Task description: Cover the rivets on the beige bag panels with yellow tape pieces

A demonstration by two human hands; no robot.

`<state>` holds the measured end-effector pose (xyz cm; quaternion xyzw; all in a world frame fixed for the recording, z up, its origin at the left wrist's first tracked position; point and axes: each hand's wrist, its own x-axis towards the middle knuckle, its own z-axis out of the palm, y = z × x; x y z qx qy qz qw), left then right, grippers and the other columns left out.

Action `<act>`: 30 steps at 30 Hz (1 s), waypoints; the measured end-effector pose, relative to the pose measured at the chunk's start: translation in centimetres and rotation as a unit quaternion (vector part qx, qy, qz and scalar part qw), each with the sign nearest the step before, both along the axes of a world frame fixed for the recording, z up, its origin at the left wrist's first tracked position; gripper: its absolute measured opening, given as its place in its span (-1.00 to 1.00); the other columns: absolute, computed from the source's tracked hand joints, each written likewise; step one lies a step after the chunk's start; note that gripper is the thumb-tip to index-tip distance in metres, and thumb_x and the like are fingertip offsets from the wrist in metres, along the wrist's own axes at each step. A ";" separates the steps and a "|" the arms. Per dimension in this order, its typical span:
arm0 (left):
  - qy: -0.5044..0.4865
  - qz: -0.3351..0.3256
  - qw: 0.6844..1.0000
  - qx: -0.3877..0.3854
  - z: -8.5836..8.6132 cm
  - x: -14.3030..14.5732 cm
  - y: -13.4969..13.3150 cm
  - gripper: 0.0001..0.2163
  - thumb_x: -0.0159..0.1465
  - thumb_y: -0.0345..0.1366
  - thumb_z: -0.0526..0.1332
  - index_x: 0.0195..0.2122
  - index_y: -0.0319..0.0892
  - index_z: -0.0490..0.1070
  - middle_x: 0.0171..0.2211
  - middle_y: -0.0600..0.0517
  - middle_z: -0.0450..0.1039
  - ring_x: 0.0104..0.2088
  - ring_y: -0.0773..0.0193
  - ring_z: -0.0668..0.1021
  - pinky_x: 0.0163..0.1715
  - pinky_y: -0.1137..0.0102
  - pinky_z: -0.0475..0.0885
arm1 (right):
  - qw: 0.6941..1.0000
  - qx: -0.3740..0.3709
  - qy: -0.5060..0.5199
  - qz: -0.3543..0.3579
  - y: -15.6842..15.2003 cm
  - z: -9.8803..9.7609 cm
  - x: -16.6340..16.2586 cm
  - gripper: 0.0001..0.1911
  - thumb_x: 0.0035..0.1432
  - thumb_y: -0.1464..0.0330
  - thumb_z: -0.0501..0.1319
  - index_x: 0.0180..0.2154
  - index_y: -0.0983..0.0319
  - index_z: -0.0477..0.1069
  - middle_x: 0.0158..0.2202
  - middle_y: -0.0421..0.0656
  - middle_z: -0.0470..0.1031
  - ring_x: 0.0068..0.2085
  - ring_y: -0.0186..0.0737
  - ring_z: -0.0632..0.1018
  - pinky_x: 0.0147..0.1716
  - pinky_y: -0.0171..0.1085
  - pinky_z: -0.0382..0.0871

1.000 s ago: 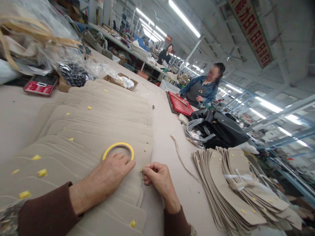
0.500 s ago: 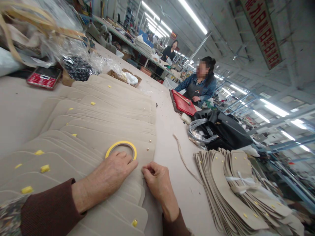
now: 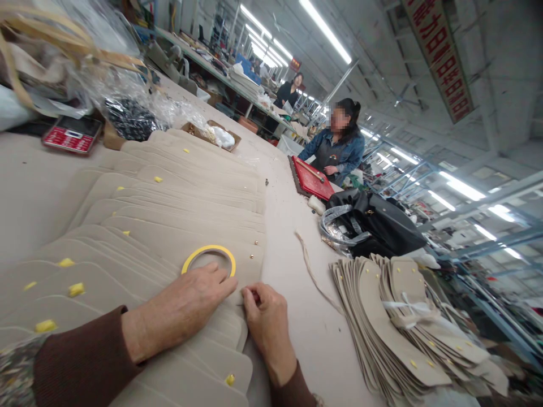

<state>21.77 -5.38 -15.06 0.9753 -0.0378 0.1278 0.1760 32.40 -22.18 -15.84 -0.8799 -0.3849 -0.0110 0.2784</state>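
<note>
Beige flat panels (image 3: 212,186), like bag pieces, lie fanned out in overlapping rows, some with small yellow tape tabs (image 3: 76,289). My left hand (image 3: 186,305) rests on them with its fingers curled over a roll of yellow tape (image 3: 208,249), whose near side is hidden under the hand. At the right edge of the panels is my right hand (image 3: 269,316), thumb and forefinger pinched together close to a panel's border. Whatever is between those fingertips is too small to make out. Two small metal studs (image 3: 253,250) show on the panel just above.
Right of me stand bundles of similar beige panels (image 3: 382,305), one tied with white strip. Beyond lie a loose cord (image 3: 311,271), a black handbag (image 3: 377,220) and a red board (image 3: 311,178) by a co-worker (image 3: 339,141). A red calculator (image 3: 72,135) and plastic wrapping sit back left.
The view has shifted slightly. My right hand has turned a little, still pinched at the panel edge. My left hand remains at the tape roll.
</note>
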 end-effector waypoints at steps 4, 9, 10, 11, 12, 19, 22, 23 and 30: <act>-0.017 -0.004 1.000 -0.003 0.1 0.0 0.2 -0.72 0.22 -0.65 0.03 -0.29 -0.14 0.38 -0.33 0.00 0.40 -0.31 0.13 0.43 -0.31 0.30 0.28 | 0.999 -0.011 0.032 -0.018 0.8 0.8 0.3 -0.83 0.16 0.47 0.23 -0.46 0.22 0.54 -0.51 -0.21 0.54 -0.48 -0.30 0.48 -0.41 -0.35 0.23; -0.085 -0.017 0.995 -0.040 0.7 0.1 0.9 -0.79 0.41 -0.46 0.01 -0.10 -0.11 0.40 -0.33 0.07 0.48 -0.36 0.23 0.53 -0.36 0.39 0.40 | 0.982 -0.033 0.185 0.017 0.1 2.3 0.3 -0.78 0.08 0.45 0.26 -0.59 0.26 0.52 -0.65 -0.30 0.42 -0.56 -0.36 0.42 -0.54 -0.39 0.12; -0.108 -0.023 0.993 -0.046 0.8 0.0 0.9 -0.77 0.43 -0.43 0.00 -0.02 -0.10 0.38 -0.29 0.07 0.52 -0.31 0.25 0.57 -0.32 0.41 0.44 | 0.979 -0.029 0.201 0.030 -0.1 2.5 0.2 -0.76 0.09 0.44 0.26 -0.60 0.26 0.52 -0.66 -0.30 0.41 -0.56 -0.36 0.41 -0.54 -0.39 0.13; -0.134 -0.028 0.989 -0.047 0.8 0.0 0.9 -0.74 0.45 -0.40 -0.02 0.08 -0.08 0.33 -0.21 0.06 0.56 -0.24 0.26 0.61 -0.25 0.43 0.48 | 0.978 -0.007 0.205 0.039 -0.2 2.7 0.1 -0.76 0.11 0.43 0.25 -0.58 0.26 0.53 -0.64 -0.29 0.44 -0.54 -0.35 0.43 -0.52 -0.39 0.17; -0.158 -0.031 0.986 -0.045 0.8 -0.1 0.9 -0.71 0.47 -0.38 -0.03 0.17 -0.08 0.26 -0.12 0.04 0.58 -0.16 0.27 0.62 -0.17 0.45 0.50 | 0.978 0.030 0.201 0.045 -0.3 2.9 0.0 -0.79 0.13 0.43 0.25 -0.52 0.26 0.56 -0.59 -0.28 0.49 -0.51 -0.34 0.46 -0.49 -0.39 0.22; -0.215 -0.034 0.976 -0.009 0.7 -0.2 0.0 -0.67 0.50 -0.33 -0.08 0.26 -0.16 0.13 0.00 -0.05 0.58 -0.06 0.27 0.64 -0.07 0.48 0.53 | 0.959 0.229 0.034 0.161 0.3 3.9 -0.8 -0.81 0.23 0.50 0.17 -0.18 0.23 0.54 -0.30 -0.12 0.58 -0.31 -0.26 0.53 -0.28 -0.34 0.43; -0.226 -0.028 0.974 -0.002 1.0 -0.2 -0.3 -0.71 0.51 -0.32 -0.10 0.19 -0.20 0.19 -0.09 -0.05 0.60 -0.14 0.28 0.66 -0.16 0.49 0.54 | 0.950 0.239 -0.049 0.194 0.8 3.6 -0.8 -0.82 0.24 0.53 0.13 -0.29 0.22 0.49 -0.37 -0.14 0.56 -0.35 -0.26 0.52 -0.31 -0.33 0.41; -0.224 -0.028 0.974 -0.004 1.1 -0.3 -0.4 -0.73 0.51 -0.33 -0.11 0.15 -0.19 0.22 -0.13 -0.03 0.61 -0.17 0.28 0.66 -0.19 0.48 0.53 | 0.948 0.239 -0.071 0.196 0.9 3.4 -0.8 -0.81 0.23 0.54 0.12 -0.33 0.22 0.47 -0.42 -0.15 0.54 -0.38 -0.27 0.50 -0.34 -0.33 0.39; -0.139 -0.007 0.989 -0.058 1.6 -0.4 -0.1 -0.76 0.42 -0.44 -0.06 -0.31 -0.13 0.35 -0.49 0.12 0.42 -0.51 0.31 0.52 -0.51 0.42 0.31 | 0.943 0.254 -0.142 0.161 1.4 2.1 -1.3 -0.80 0.12 0.56 0.09 -0.40 0.24 0.45 -0.54 -0.22 0.44 -0.52 -0.33 0.43 -0.47 -0.36 0.30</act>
